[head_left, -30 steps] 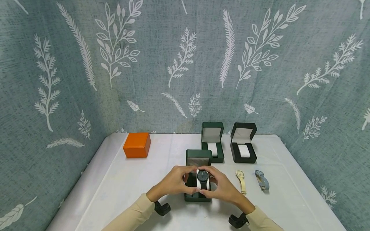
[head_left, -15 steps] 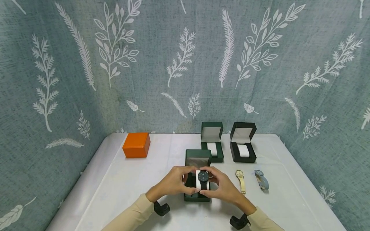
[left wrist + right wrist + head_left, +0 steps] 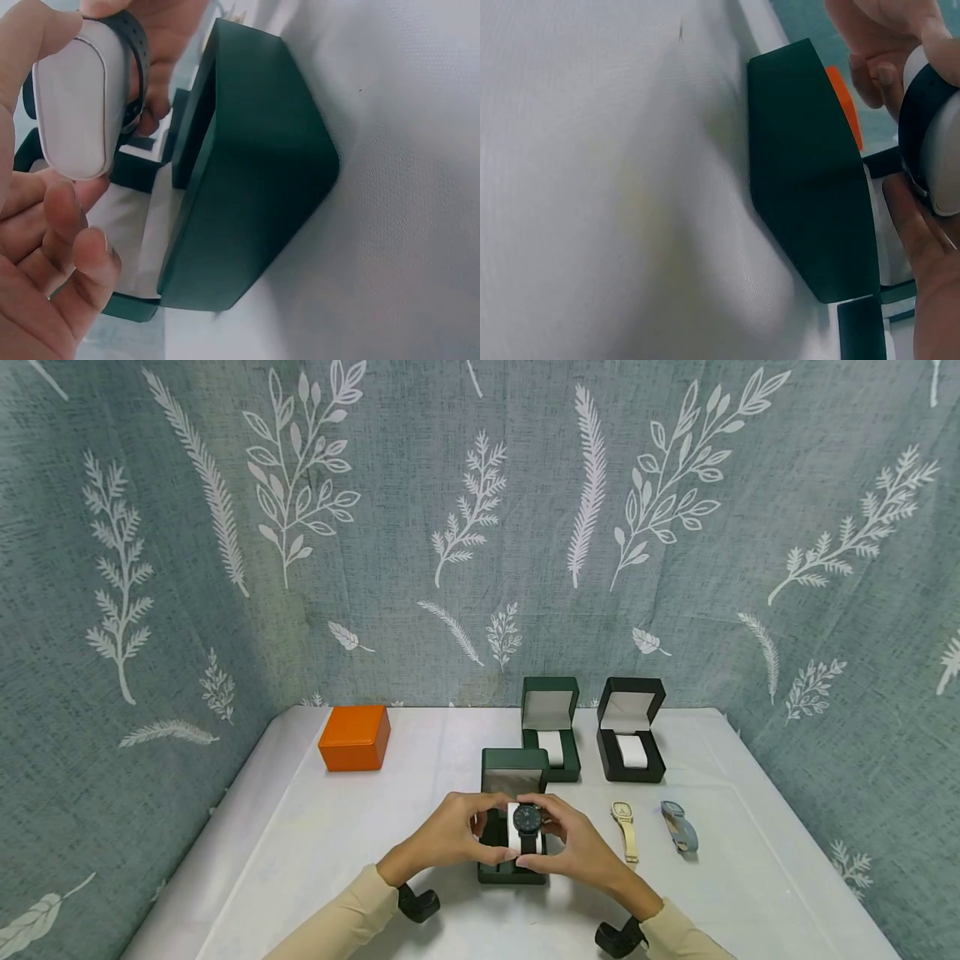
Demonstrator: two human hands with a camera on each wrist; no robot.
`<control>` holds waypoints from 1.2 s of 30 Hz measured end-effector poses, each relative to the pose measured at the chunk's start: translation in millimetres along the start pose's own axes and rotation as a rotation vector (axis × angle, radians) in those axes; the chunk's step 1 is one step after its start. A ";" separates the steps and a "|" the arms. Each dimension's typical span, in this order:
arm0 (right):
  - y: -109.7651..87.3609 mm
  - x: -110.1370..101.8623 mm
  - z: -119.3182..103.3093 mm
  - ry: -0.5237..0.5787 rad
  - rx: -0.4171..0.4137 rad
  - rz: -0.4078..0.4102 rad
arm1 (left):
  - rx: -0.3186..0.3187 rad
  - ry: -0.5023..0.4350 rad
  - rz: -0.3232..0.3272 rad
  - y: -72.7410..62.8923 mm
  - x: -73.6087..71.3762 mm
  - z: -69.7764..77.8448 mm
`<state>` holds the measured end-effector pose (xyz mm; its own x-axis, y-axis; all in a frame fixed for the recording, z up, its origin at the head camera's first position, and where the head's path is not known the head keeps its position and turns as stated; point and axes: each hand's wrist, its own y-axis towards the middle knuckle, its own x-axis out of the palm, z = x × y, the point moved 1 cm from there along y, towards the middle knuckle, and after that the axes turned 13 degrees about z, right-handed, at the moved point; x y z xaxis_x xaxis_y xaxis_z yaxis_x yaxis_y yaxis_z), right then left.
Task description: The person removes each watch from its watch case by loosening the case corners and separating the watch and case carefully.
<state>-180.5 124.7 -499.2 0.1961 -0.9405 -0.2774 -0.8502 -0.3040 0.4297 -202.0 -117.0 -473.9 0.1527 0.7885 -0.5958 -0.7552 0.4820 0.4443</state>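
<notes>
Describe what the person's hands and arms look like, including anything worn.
The left hand and right hand are gloveless. The left sleeve and right sleeve are plain beige, reaching close to the wrists. A chunky black left wrist device and matching right wrist device are also worn.

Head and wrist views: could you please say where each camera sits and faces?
Head: on the head, facing forward, down at the table; hands and sleeves show.
Left wrist: on that wrist, facing the cushion; both hands show.
Right wrist: on that wrist, facing the cushion; both hands show.
Wrist views share the near green box.
</notes>
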 end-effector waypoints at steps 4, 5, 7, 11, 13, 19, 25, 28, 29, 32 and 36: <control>0.0 0.4 -0.9 -0.006 -0.024 0.007 | -0.001 -0.002 -0.001 0.9 0.8 0.4; -0.1 0.4 -1.0 -0.004 -0.031 0.007 | -0.004 -0.001 0.000 1.2 0.7 0.6; -0.1 0.0 -0.6 -0.003 -0.039 0.005 | -0.009 0.002 0.000 1.3 0.5 1.1; 0.1 -1.4 0.1 -0.009 -0.049 -0.006 | -0.011 0.012 -0.002 1.3 -0.4 2.1; 0.2 -2.3 0.1 -0.016 -0.060 -0.010 | -0.007 0.017 -0.002 1.4 -0.7 2.5; 0.2 -4.9 -2.4 -0.025 -0.029 -0.016 | 0.008 0.021 -0.003 1.7 -1.3 3.3; -2.0 -7.9 0.4 -0.021 -0.034 -0.018 | 0.007 0.021 0.000 -0.2 -3.0 2.2; -3.9 -9.7 2.8 0.005 -0.044 -0.020 | 0.010 0.021 -0.001 -1.3 -3.6 1.7; -4.5 -10.2 3.1 0.014 -0.046 -0.019 | 0.011 0.022 -0.003 -1.5 -3.6 1.5; -5.6 -11.3 2.5 0.038 -0.058 -0.021 | 0.011 0.025 -0.014 -1.6 -3.6 1.0; -6.5 -12.6 2.2 0.045 -0.073 -0.021 | 0.009 0.023 -0.026 -1.1 -3.6 0.6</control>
<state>-178.6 138.9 -500.3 0.2369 -0.9391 -0.2487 -0.8080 -0.3326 0.4863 -201.4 -120.2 -471.9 0.1575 0.7666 -0.6225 -0.7452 0.5059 0.4345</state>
